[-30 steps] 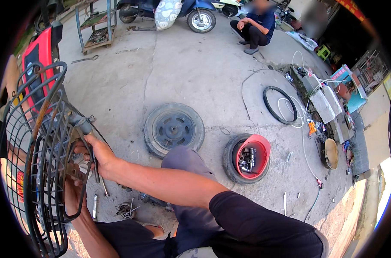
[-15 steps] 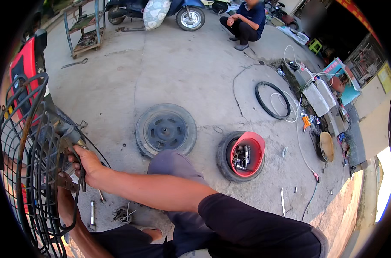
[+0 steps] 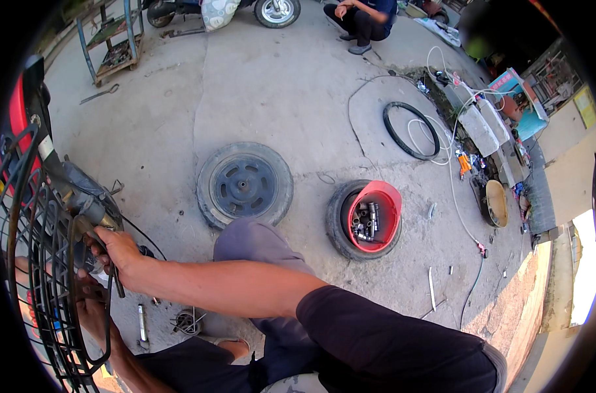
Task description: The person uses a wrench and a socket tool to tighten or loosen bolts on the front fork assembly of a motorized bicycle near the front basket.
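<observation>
At the left stands a red scooter front [image 3: 22,108] with a black wire basket [image 3: 35,229] and a metal steering column [image 3: 88,209]. My right hand [image 3: 117,252] is closed round a dark metal piece just below the column, behind the basket's bars. Lower down, my left hand [image 3: 91,304] has its fingers curled up at a metal bracket [image 3: 87,285] inside the basket frame; what exactly it holds is partly hidden. A dark cable curves from the column past my right hand.
A loose wheel [image 3: 243,185] and a tyre holding a red helmet [image 3: 383,232] of sockets lie ahead. A metal bar [image 3: 142,322], tube ring [image 3: 410,147] and white hose lie around. Further off are a squatting person [image 3: 370,19], trolley [image 3: 114,62], parked scooter and clutter along the right.
The view has shifted, so the floor objects appear higher and further left. Both hands stay at the scooter front, now slightly further left in view, with the right one still gripping.
</observation>
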Available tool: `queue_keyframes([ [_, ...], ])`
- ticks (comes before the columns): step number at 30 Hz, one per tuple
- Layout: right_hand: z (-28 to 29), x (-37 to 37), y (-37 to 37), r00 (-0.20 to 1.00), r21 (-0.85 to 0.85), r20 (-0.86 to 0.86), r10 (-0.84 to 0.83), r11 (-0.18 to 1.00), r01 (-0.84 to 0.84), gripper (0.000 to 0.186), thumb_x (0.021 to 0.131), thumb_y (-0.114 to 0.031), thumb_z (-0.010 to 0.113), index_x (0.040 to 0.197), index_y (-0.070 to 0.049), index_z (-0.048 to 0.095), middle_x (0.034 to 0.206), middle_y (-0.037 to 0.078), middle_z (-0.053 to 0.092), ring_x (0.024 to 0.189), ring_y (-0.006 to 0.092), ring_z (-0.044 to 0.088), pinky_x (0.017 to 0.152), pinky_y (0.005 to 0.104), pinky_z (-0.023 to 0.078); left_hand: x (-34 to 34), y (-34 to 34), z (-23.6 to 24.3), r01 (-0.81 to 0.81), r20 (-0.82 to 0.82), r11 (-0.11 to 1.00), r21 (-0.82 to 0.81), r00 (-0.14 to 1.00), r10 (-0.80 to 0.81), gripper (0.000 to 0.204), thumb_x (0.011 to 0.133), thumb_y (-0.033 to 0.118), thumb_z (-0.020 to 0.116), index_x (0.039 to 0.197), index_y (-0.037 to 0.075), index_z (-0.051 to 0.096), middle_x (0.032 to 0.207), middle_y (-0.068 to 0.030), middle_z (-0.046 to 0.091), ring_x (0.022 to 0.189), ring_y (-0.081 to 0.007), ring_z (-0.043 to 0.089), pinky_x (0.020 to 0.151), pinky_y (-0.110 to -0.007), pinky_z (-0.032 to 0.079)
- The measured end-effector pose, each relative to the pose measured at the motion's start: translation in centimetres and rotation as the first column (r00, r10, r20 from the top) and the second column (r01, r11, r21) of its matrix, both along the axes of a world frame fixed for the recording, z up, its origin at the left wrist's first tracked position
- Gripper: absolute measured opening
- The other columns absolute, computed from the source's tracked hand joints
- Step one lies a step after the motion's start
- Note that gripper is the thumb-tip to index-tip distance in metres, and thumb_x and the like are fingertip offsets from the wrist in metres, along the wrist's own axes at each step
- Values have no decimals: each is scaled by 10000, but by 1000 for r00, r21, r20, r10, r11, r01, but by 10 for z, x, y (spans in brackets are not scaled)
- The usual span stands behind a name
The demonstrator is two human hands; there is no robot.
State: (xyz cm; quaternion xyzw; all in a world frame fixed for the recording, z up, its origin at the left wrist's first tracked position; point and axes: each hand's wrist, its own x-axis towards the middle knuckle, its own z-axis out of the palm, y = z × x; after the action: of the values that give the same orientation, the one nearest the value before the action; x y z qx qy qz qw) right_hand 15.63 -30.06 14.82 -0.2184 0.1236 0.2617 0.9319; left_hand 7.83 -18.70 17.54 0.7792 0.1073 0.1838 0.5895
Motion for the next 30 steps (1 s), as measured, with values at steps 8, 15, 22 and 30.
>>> queue_keyframes([
  [8, -2, -1, 7, 999, 112, -40, -13, 994, 17, 190, 928, -324, 568, 963, -143, 613, 762, -43, 554, 541, 59, 397, 466, 229, 284, 1, 43, -16, -50, -115, 935, -352, 993, 10, 286, 1001, 168, 557, 1252, 32, 570, 1113, -53, 595, 1012, -118, 555, 811, -252, 470],
  [15, -8, 3, 12, 997, 269, 1, 72, 960, -70, 141, 906, -313, 596, 882, -183, 544, 688, -82, 452, 552, 51, 383, 479, 223, 277, -16, 59, -31, -80, -4, 433, 898, 982, 188, 281, 1005, 128, 511, 1258, 15, 554, 1094, -112, 606, 1029, -168, 577, 869, -276, 483],
  [22, -3, 5, 4, 996, 241, 19, 93, 966, -94, 182, 919, -353, 570, 818, -205, 537, 671, -111, 444, 540, 43, 367, 484, 230, 259, -20, 41, -3, -166, -28, 971, 170, 984, 173, 402, 1020, 320, 506, 720, 54, 545, 596, 7, 420, 546, -103, 352, 539, -261, 292],
  [30, -23, -27, -30, 933, -401, -109, 342, 844, -356, 193, 915, -245, 592, 803, -88, 607, 670, 12, 535, 491, 93, 449, 392, 267, 281, -38, 44, -1, 62, -63, 719, 692, 998, -26, 230, 980, 190, 541, 910, -17, 611, 750, -104, 528, 698, -206, 499, 666, -358, 422],
])
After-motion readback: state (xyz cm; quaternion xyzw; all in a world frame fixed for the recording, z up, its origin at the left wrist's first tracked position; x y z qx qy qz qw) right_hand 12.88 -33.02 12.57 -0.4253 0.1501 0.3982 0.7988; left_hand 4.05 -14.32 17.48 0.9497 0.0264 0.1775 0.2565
